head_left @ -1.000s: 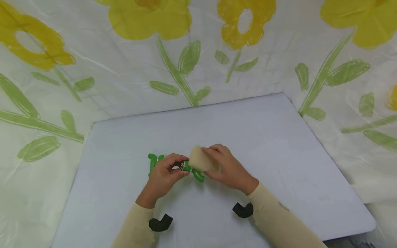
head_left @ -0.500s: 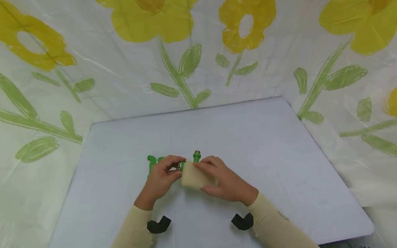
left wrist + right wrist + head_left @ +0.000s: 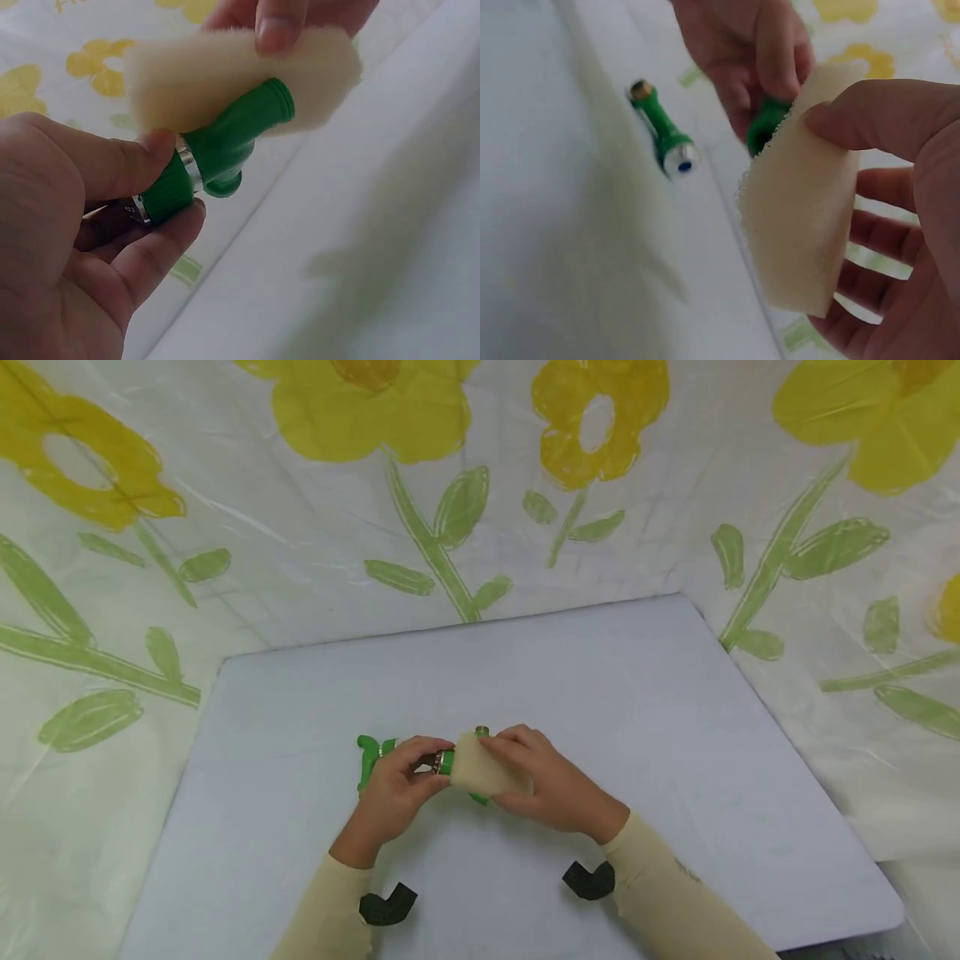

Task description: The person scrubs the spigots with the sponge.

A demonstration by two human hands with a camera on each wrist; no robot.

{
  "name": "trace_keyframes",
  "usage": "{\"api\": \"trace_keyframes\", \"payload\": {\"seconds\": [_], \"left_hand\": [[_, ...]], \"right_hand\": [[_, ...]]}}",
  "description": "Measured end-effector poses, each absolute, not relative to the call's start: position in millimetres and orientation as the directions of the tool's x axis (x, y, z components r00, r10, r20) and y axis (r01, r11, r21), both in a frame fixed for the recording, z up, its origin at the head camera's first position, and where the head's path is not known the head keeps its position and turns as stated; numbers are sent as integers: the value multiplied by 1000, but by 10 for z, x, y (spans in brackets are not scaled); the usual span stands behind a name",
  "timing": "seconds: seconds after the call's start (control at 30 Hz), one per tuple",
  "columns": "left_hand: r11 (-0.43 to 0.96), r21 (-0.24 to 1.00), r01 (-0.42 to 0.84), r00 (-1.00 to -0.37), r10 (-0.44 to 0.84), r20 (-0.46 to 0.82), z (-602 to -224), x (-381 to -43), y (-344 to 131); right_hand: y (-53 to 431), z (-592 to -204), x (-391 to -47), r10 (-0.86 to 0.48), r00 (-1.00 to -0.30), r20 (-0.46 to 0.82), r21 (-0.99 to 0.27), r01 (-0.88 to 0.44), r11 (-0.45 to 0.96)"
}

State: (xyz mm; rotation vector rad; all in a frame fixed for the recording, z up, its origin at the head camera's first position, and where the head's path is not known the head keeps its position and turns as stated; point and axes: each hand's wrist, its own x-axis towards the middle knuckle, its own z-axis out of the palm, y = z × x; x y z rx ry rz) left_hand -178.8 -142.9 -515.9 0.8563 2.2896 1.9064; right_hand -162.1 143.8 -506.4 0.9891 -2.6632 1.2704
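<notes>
My left hand (image 3: 397, 785) pinches a green plastic tap (image 3: 225, 146) by its ribbed end, thumb on one side and fingers on the other. A silvery ring sits beside the fingertips, and the spout points away from the hand. My right hand (image 3: 558, 777) holds a cream-coloured sponge (image 3: 799, 202), thumb on one face and fingers behind it. The sponge lies up against the tap and hides much of it in the head view. In the left wrist view the sponge (image 3: 225, 75) is behind the spout.
A second green tap (image 3: 664, 135), with a brass-coloured end and a blue dot on its silvery cap, lies on the white table (image 3: 637, 710), left of my left hand. Beyond the table's back edge hangs a flower-patterned plastic sheet (image 3: 315, 543). Dark curved pieces (image 3: 588, 881) stick out at both wrists.
The right hand has moved the sponge down over the tap, then partly back up. The tap has turned in the left hand's grip, its brass-coloured end now showing above the sponge.
</notes>
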Motion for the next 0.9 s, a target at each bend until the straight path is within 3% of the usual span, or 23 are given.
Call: {"api": "trace_keyframes", "payload": {"seconds": [0.17, 0.4, 0.53, 0.9], "left_hand": [[103, 923, 371, -864, 402, 303, -5173, -1799, -1448], [99, 936, 338, -855, 449, 261, -5133, -1757, -1377], [99, 935, 341, -851, 454, 263, -5131, -1742, -1363], [99, 925, 366, -865, 403, 299, -5163, -1803, -1433]], "right_hand": [[1382, -4987, -1560, -621, -716, 318, -641, -645, 415], [1462, -5078, -1746, -449, -838, 309, -610, -537, 582], [1494, -5142, -1773, -402, -869, 288, -648, -486, 586], [1362, -5058, -1539, -592, -729, 344, -663, -635, 397]]}}
